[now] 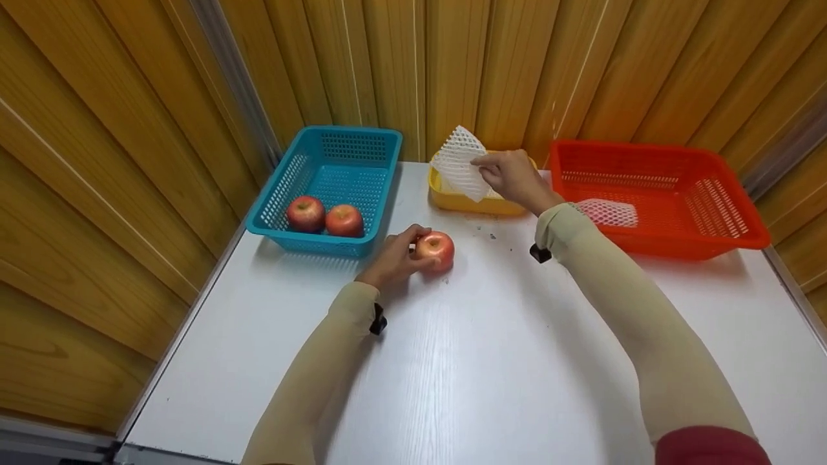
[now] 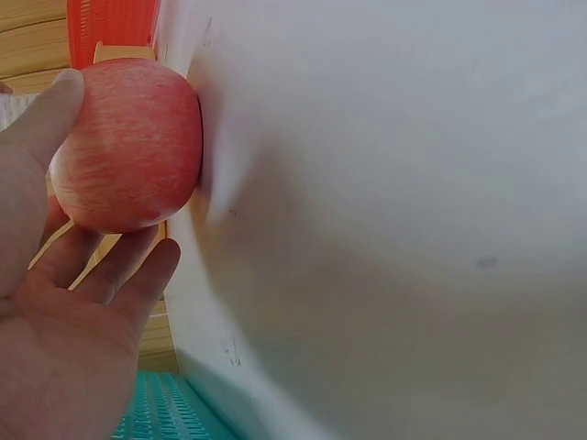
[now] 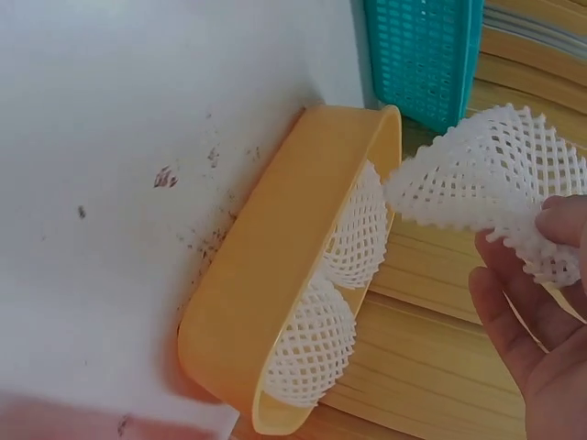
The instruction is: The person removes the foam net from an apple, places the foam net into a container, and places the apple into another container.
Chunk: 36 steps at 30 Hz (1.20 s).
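My left hand [image 1: 395,258] holds a red apple [image 1: 435,250] on the white table, thumb on one side and fingers on the other. In the left wrist view the apple [image 2: 128,147] lies against the tabletop, with the thumb over its near side. Above the yellow basket [image 1: 478,205], my right hand [image 1: 513,177] pinches a white foam net sleeve [image 1: 460,165] between thumb and fingers. The right wrist view shows this sleeve [image 3: 495,170] flattened and hanging free of the basket. More foam net sleeves [image 3: 312,344] lie inside the yellow basket.
A blue basket [image 1: 303,243] at the back left holds two apples [image 1: 325,217]. At the back right stands a red basket [image 1: 685,242] with a white net-covered item [image 1: 607,212] inside, partly behind my right forearm. Wooden panels [image 1: 387,64] wall the table's back and sides.
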Each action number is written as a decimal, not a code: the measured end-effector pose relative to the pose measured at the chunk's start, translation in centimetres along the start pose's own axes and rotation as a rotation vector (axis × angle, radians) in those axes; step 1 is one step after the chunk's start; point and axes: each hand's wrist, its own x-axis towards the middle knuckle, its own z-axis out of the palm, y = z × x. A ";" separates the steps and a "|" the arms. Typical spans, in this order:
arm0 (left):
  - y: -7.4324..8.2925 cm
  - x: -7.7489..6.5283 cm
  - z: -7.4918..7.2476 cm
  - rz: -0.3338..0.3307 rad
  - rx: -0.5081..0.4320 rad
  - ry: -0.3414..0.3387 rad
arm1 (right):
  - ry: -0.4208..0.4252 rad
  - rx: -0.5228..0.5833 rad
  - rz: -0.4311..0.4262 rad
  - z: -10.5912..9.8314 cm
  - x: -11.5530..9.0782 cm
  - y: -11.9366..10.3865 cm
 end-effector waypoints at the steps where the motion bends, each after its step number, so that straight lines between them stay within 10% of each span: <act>1: 0.0 0.0 0.0 0.007 0.004 0.005 | 0.002 0.020 0.025 0.1 0.2 0.1; 17: 0.5 0.4 0.6 -0.022 -0.023 -0.008 | -0.059 0.300 0.283 3.1 2.1 2.6; 36: 0.0 0.1 0.2 -0.017 -0.045 0.013 | -0.200 0.208 0.295 5.5 2.8 4.3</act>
